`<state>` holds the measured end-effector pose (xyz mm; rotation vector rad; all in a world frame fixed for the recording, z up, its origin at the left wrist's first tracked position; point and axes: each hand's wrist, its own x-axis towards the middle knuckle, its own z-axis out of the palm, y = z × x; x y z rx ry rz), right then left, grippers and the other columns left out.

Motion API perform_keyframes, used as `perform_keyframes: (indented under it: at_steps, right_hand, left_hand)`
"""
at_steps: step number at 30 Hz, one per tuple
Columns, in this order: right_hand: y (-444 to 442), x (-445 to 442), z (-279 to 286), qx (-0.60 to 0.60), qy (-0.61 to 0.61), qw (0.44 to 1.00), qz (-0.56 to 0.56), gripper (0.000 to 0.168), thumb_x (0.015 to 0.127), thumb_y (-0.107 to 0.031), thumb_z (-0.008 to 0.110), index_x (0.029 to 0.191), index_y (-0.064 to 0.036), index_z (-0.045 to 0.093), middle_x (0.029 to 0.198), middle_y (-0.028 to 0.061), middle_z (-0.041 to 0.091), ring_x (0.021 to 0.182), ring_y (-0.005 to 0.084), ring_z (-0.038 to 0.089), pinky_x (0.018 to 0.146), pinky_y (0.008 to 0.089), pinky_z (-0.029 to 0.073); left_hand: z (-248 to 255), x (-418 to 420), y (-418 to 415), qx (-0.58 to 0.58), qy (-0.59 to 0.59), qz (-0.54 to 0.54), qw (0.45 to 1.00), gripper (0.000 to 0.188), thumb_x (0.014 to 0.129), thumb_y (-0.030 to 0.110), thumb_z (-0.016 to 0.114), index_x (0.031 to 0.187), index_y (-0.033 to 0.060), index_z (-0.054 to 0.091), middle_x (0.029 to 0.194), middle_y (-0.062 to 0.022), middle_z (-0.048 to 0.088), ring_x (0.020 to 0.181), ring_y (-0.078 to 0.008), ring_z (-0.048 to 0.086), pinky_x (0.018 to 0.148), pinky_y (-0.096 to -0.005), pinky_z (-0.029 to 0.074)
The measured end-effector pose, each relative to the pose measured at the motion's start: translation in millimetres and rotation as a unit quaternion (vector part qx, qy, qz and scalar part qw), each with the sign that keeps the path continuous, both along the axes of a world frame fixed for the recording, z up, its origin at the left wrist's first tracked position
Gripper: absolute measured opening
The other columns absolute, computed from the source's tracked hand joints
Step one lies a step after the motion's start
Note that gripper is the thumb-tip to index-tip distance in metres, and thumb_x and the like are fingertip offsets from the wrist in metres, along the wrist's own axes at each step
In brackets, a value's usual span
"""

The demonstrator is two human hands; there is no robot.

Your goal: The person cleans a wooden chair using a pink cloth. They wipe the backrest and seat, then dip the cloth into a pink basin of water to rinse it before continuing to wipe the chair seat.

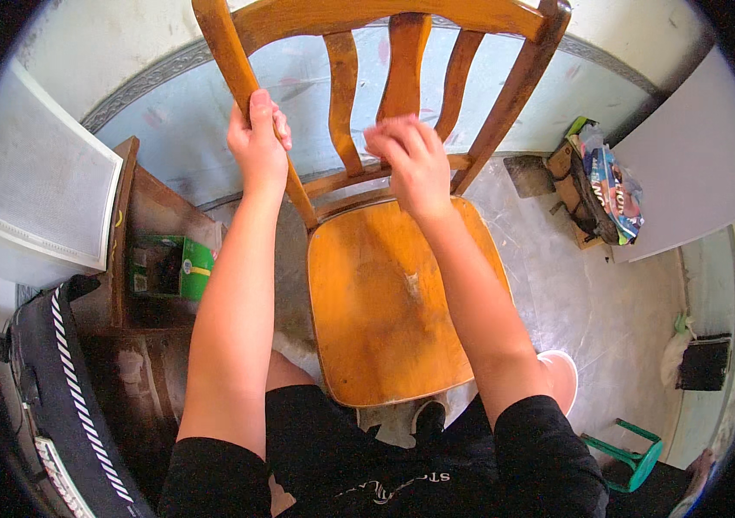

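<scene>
A varnished wooden chair (367,317) stands before me, its seat worn and marked with dark patches and a pale scuff. My left hand (258,149) is wrapped around the left post (228,52) of its backrest, thumb uppermost. In front of the lower part of the middle slat (404,65) is my right hand (416,162), blurred, with bent fingers. Whether those fingers hold or touch anything is hidden. Narrower curved slats, one on the left (343,97) and one on the right (460,84), flank the middle one.
At left are a brown wooden cabinet (122,259) with a green box (197,269), a white box-shaped unit (56,168) and a black striped-trim bag (37,349). Plastic bags (616,188) lie right; a green stool (649,463) is lower right. Behind the chair is a wall (173,136).
</scene>
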<state>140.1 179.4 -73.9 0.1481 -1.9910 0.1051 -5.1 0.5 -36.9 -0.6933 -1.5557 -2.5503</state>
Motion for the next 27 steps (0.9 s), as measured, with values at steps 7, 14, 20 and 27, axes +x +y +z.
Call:
perform_keyframes:
  at_steps: [7,14,20,27]
  right_hand:
    - [22,-51,116,0.015,0.235,0.972,-0.012,0.028,0.075,-0.001,0.078,0.098,-0.016,0.076,0.108,-0.0045,0.073,0.107,0.0253,0.064,0.095,0.0381,0.051]
    - [18,-39,95,-0.013,0.148,0.989,-0.011,0.019,0.076,-0.008,0.08,0.092,-0.018,0.076,0.102,-0.0039,0.07,0.104,0.0247,0.064,0.091,0.0371,0.052]
    - [25,-44,94,-0.009,0.179,0.984,0.006,0.02,0.075,-0.01,0.081,0.093,-0.018,0.077,0.107,-0.004,0.07,0.106,0.0237,0.065,0.092,0.0376,0.052]
    - [11,-7,-29,-0.037,0.032,0.999,-0.001,0.017,0.076,-0.011,0.079,0.089,-0.016,0.07,0.106,-0.0005,0.068,0.104,0.0253,0.065,0.091,0.038,0.053]
  left_hand:
    - [2,1,0,0.0,0.005,-0.01,1.0,0.041,0.106,0.045,0.064,0.093,0.0084,0.052,0.076,-0.0005,0.052,0.056,-0.0097,0.05,0.045,-0.0274,0.041]
    - [3,-1,-2,-0.028,0.012,0.015,0.999,0.045,0.109,0.05,0.054,0.092,0.0087,0.051,0.066,-0.003,0.052,0.051,-0.0139,0.048,0.047,-0.03,0.041]
    - [4,4,3,-0.028,0.018,0.013,0.999,0.047,0.109,0.052,0.054,0.091,0.0084,0.051,0.066,-0.0029,0.052,0.051,-0.0136,0.048,0.046,-0.0296,0.04]
    - [6,1,3,-0.031,0.014,0.015,0.999,0.048,0.108,0.052,0.056,0.091,0.008,0.052,0.066,-0.0031,0.052,0.051,-0.0138,0.048,0.047,-0.0296,0.04]
